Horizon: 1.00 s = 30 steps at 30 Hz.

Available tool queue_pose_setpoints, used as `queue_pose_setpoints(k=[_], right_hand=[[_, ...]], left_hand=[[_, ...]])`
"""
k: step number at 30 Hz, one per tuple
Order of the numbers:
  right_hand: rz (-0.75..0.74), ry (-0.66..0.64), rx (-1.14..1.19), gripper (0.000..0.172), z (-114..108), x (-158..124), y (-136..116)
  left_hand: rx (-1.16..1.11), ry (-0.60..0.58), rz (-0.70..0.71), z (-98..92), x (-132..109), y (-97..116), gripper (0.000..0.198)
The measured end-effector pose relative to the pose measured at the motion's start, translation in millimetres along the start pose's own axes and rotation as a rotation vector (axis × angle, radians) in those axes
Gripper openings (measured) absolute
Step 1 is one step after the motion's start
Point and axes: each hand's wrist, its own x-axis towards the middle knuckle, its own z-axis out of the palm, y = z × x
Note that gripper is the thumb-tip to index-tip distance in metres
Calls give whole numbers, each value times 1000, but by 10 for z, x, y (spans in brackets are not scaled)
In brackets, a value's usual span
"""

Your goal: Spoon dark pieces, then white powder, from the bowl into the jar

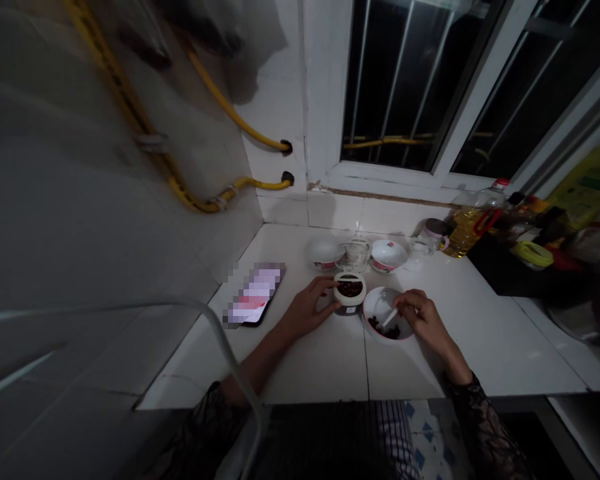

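Note:
My left hand (310, 305) is wrapped round a small white jar (349, 298) of dark red pieces standing on the white counter (330, 360). Just to its right is a white bowl (375, 308) with a few of the same dark pieces on its bottom. My right hand (423, 313) pinches a small white spoon (390, 317) whose tip dips into that bowl.
A phone (255, 295) lies to the left on the counter. Behind the jar stand two white bowls (389, 255), a glass jar (356, 252) and a mug (434, 233). An oil bottle (467, 223) and other bottles crowd the right; a window and yellow hoses are behind.

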Motion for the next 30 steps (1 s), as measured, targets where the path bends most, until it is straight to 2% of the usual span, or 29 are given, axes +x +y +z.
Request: queue_pose_setpoints(k=[7, 11, 16, 30], right_hand=[[287, 95, 326, 21, 46, 55, 29], [375, 160, 439, 24, 38, 78, 36], [410, 229, 479, 24, 42, 95, 35], [430, 237, 538, 18, 24, 119, 23]], left_hand=[[-8, 1, 4, -2, -4, -10, 34], [-9, -1, -1, 2, -7, -19, 34], [-12, 11, 15, 7, -2, -13, 33], [-14, 6, 3, 9, -1, -23, 34]])
